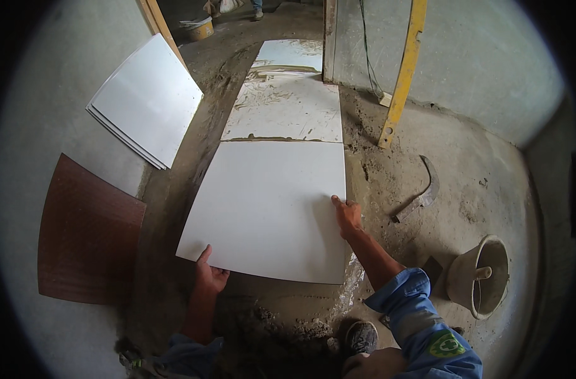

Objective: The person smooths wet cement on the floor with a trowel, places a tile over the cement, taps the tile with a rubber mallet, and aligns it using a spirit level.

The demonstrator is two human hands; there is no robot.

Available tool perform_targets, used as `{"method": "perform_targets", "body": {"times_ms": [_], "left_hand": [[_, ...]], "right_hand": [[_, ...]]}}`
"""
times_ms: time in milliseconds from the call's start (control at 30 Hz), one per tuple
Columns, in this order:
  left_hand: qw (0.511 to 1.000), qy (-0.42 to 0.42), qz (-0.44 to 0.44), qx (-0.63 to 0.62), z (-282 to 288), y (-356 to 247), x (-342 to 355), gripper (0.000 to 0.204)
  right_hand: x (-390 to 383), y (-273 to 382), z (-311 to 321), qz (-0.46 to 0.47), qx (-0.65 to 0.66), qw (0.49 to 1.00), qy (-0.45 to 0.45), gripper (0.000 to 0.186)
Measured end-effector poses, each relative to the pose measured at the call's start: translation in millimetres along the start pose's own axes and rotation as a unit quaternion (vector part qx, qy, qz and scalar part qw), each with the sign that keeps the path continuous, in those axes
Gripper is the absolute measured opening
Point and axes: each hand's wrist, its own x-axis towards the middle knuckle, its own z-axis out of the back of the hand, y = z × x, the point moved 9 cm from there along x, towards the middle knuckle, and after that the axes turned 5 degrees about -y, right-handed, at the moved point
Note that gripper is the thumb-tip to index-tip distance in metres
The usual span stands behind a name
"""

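From afar, I judge the flat white square ceramic-looking tile (269, 205) heavy, stiff and brittle, best taken by edges, as my left grip (211, 278) and right grip (349, 218) clasp it.

Left of the front white tile (262, 208), a strip of floor (188, 151) leaves a hand passage, bounded by the leaning white tiles (145, 101) and brown tile (89, 234). To the right, a hand could pass between the tile's edge and the sickle (432, 189), with the yellow level (401, 82) blocking farther up and the bucket (458, 278) lower down. The neighbouring laid tile (288, 110) closes off the far edge.
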Motion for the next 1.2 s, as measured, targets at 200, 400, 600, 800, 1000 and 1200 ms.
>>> {"method": "perform_targets", "body": {"times_ms": [200, 400, 600, 800, 1000, 1200], "left_hand": [[0.999, 0.026, 0.018, 0.007, 3, 8, 6, 0.031], [1.000, -0.012, 0.024, 0.002, 4, 12, 1, 0.031], [1.000, -0.004, 0.022, 0.012, 6, 13, 4, 0.031], [0.999, -0.021, 0.036, 0.013, 12, 19, 9, 0.032], [0.997, -0.023, 0.060, 0.050, -4, 14, -6, 0.050], [0.998, -0.022, 0.041, 0.043, -4, 8, -5, 0.060]], "right_hand": [[9, -6, 4, -0.012, 0.004, 1.000, -0.025, 0.045], [22, -21, -3, -0.028, -0.020, 0.999, 0.028, 0.049], [25, -21, 2, 0.004, -0.077, 0.997, 0.016, 0.040], [12, -2, 7, 0.051, -0.101, 0.992, 0.051, 0.038], [13, -4, 5, 0.024, -0.100, 0.992, 0.077, 0.039], [-7, 13, 0, -0.007, -0.112, 0.990, 0.085, 0.054]]}}
